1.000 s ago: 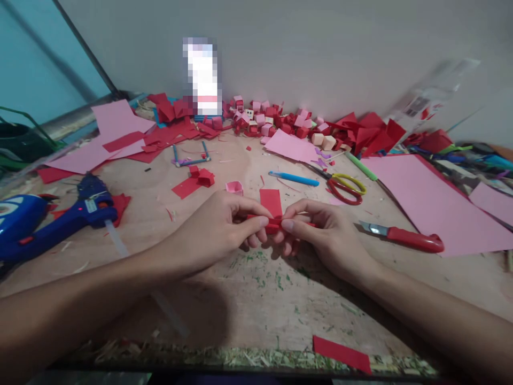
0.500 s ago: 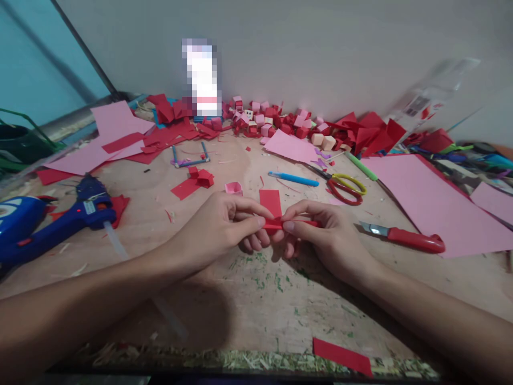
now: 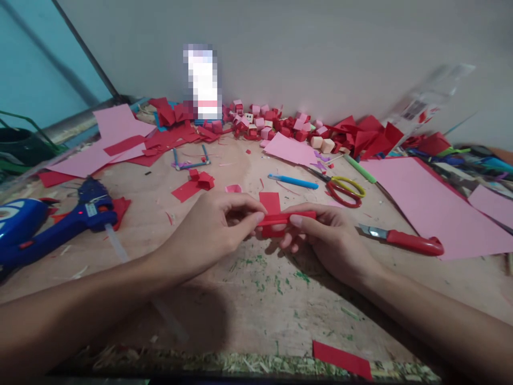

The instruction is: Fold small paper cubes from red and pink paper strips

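A narrow folded strip of red paper stretches between my two hands above the table. My left hand pinches its left end between thumb and fingers. Thumb and fingers of my right hand are closed on the other end. Just behind and beneath the strip lies a flat red paper piece, partly covered by it. A small pink paper box sits beyond my left hand, its lower part hidden. To its left is a red paper piece with a folded cube.
A blue glue gun lies at the left. Scissors, a blue pen-like tool and a red-handled cutter with bare blade lie at the right. Several small paper cubes line the wall; a red strip lies at the front edge.
The red strip has been raised slightly and turned, so more of its length shows between my hands. My right fingers have shifted along it. The other things lie as before.
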Demonstrator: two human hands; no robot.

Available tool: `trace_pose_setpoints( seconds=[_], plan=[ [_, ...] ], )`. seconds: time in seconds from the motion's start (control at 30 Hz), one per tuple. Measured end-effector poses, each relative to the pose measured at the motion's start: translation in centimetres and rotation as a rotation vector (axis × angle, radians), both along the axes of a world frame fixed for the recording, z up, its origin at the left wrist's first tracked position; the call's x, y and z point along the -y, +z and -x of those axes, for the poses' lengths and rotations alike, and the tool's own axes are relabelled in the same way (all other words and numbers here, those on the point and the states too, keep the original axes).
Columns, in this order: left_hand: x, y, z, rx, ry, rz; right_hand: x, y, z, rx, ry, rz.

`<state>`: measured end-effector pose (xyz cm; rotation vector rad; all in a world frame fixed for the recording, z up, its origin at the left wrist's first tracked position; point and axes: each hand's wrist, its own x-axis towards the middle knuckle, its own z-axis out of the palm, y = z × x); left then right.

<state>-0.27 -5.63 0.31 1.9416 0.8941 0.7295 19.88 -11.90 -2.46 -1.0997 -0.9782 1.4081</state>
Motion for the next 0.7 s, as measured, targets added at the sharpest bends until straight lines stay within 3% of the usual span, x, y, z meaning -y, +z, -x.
trace_pose_setpoints(
  seconds=[0.2,0.5,0.57,0.7],
  plan=[
    [0.04,-0.3,-0.1,-0.079,-0.069,-0.087,0.26,0.5,0.32,0.13,0.117,-0.007],
    [-0.03,-0.13,-0.25,-0.024,-0.116,0.047,0.2,-0.2,-0.02,-0.003,0.088,0.013],
    [-0.07,-0.18,-0.3,0.008,-0.119,0.118,0.2,-0.17,-0.07,-0.01,0.107,0.011],
    [-0.23,-0.48,-0.45,0.073,-0.182,0.422,0.21,0.02,-0.14,0.016,0.145,-0.014]
  ],
)
